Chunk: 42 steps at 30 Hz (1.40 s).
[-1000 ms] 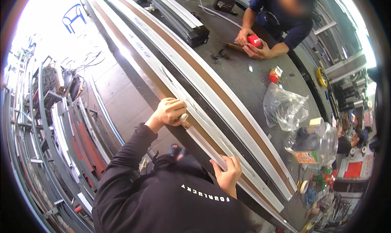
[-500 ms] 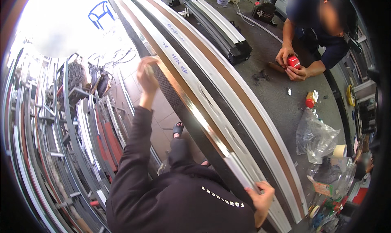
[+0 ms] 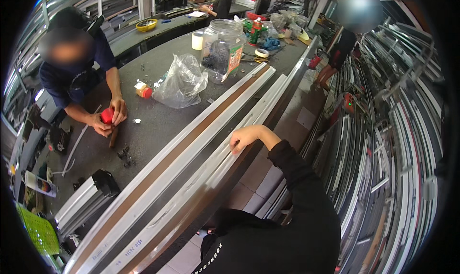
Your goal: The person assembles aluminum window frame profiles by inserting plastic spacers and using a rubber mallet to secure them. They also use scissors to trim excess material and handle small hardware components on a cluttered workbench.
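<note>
A long white and brown profile (image 3: 261, 112) lies along the near edge of the dark work table. My right hand (image 3: 247, 137) reaches over it with the fingers bent and closed, their tips on its pale face. Whether a thin film is pinched between them is too small to make out. Below that hand, the profile's near side passes from a whitish covering to shiny brown. A second white and brown profile (image 3: 191, 138) runs beside it, further in on the table. My left hand is out of the picture.
Across the table a co-worker (image 3: 81, 77) holds a red-capped item (image 3: 107, 115). A clear plastic bag (image 3: 181, 85), a big clear jar (image 3: 218, 58) and tape (image 3: 261, 53) lie beyond the profiles. Racks of long bars (image 3: 383, 149) line the right. Another person stands at the far right.
The view has swung to the right, and my left hand has left it. My right hand has shifted from the profile's edge near its end to further along its face.
</note>
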### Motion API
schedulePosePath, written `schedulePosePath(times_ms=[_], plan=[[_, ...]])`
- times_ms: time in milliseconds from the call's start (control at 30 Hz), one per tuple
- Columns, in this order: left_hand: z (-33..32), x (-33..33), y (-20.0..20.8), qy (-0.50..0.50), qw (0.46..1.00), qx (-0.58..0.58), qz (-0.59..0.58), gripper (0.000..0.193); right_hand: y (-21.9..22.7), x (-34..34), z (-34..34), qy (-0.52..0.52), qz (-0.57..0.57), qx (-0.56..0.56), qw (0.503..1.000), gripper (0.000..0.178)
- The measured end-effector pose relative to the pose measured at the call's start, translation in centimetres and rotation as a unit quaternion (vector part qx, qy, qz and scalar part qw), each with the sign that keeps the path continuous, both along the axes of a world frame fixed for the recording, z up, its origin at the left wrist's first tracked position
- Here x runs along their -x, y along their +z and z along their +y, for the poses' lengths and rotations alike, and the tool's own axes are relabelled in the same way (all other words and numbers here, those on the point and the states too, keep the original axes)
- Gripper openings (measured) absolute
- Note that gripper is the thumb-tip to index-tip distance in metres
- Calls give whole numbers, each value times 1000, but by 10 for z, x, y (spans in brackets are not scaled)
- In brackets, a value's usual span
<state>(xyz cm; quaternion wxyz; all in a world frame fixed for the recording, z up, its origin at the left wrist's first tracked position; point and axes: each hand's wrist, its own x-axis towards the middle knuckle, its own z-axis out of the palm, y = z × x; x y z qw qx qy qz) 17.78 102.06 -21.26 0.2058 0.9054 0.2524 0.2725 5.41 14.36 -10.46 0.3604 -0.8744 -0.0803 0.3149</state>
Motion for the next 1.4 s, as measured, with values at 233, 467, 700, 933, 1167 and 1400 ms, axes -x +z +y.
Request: schedulePosePath(times_ms=[233,467,700,933,1167,1400], plan=[[-10,5,4,1,1000,24,4,27,5,11,7,-32,-10,5,999,27],[5,17,5,-2,1000,11,-1,26,3,20,14,-39,-62,24,997,28],[42,41,-4,2,1000,-2,-18,26,5,35,69,-72,-157,35,984,35],[113,141,-3,-1,998,-16,-65,26,5,18,220,-37,-179,24,983,44],[33,138,9,-16,972,101,-213,53,15,14,435,-64,-190,20,980,42],[4,134,57,-62,956,189,-214,60,11,19,548,-68,-296,-26,952,37]])
